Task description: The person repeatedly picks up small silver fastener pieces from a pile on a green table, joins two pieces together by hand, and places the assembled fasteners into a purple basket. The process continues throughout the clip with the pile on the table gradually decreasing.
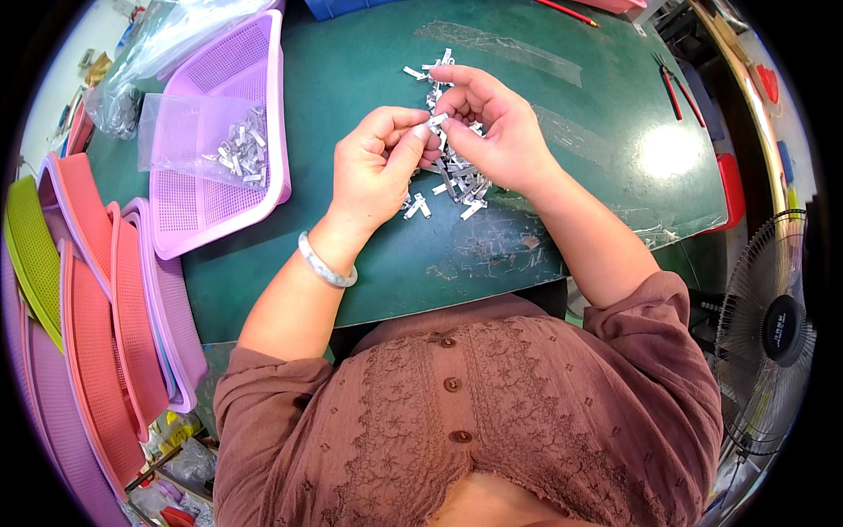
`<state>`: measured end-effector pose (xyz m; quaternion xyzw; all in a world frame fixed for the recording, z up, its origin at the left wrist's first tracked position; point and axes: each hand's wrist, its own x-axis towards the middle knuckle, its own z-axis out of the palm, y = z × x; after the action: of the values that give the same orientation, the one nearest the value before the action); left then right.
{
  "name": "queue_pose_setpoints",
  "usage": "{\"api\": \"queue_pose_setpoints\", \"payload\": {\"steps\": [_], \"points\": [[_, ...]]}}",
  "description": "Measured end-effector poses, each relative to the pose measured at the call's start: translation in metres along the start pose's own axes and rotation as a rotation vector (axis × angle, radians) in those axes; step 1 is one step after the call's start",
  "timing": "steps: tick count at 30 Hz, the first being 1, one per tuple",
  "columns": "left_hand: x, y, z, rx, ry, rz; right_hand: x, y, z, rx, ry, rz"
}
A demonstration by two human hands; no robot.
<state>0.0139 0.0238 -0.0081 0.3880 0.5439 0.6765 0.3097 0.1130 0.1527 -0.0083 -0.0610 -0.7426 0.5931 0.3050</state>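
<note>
Part (439, 119): small, silvery, upper centre of frame
Left hand (376, 167): pinching part
Right hand (502, 133): at part, can't tell if gripping
Basket (206, 209): lilac, upper left

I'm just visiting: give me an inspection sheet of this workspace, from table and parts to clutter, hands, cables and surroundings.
Surface: green tabletop, scuffed, with clear tape strips.
Job's things: small silvery parts, loosely piled; more, apparently bagged, in the purple basket.
Clutter: red-handled pliers, red pencil.
Hands: the left hand pinches one small part; the right hand is at it, grip unclear.
Cables: nothing seen.
Surroundings: stacked colored baskets at left, a fan at right.
</note>
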Motion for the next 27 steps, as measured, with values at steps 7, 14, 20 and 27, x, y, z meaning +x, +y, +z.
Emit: {"api": "queue_pose_setpoints", "payload": {"steps": [7, 14, 20, 27], "points": [[0.0003, 0.0005, -0.0002, -0.048, 0.037, -0.020, 0.0017, -0.0017, 0.0003, -0.041, -0.006, -0.062], [0.0017, 0.0022, -0.0006, -0.082, 0.055, -0.051, 0.0034, -0.0014, -0.0010, -0.052, 0.001, -0.122], [0.0013, 0.0033, -0.0016, -0.089, 0.047, -0.078, 0.0017, -0.0064, -0.0043, -0.059, -0.071, -0.024], [0.0012, 0.0036, -0.0018, -0.065, 0.031, -0.101, 0.0030, -0.0020, -0.0015, -0.030, -0.005, -0.101]]}}
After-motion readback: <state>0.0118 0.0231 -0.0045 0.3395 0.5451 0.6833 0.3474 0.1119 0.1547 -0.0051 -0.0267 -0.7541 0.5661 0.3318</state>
